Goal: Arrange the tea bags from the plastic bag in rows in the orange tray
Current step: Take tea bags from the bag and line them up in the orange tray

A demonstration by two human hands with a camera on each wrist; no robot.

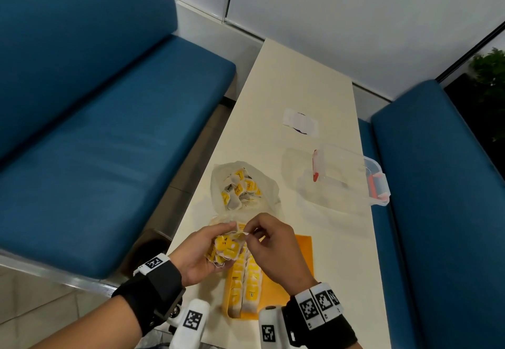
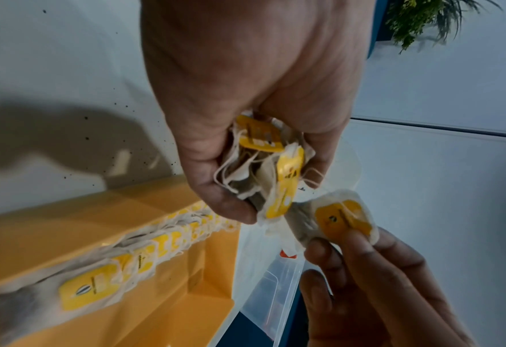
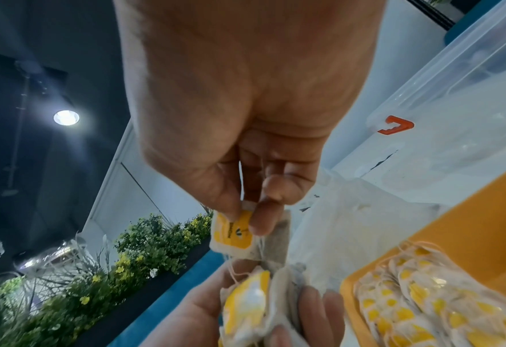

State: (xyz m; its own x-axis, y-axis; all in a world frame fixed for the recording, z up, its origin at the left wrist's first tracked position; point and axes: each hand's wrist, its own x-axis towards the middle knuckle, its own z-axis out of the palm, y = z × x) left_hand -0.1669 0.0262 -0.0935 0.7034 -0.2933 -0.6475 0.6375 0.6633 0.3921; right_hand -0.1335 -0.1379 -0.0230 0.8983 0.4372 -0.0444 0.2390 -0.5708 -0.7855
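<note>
We pinch one yellow-tagged paper tea bag [image 2: 345, 217] in our right hand [image 1: 269, 242], at 12 o'clock of the rectangular orange plastic tray [image 1: 303, 250]. Our left hand [image 1: 203, 250] clutches a bunch [image 1: 225, 249]; tangled strings could drag others out. Only the left wrist view shows the strings.

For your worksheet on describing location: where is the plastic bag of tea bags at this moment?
In the head view the plastic bag lies open on the table, just beyond both hands and the orange tray, left of the clear container.
</note>
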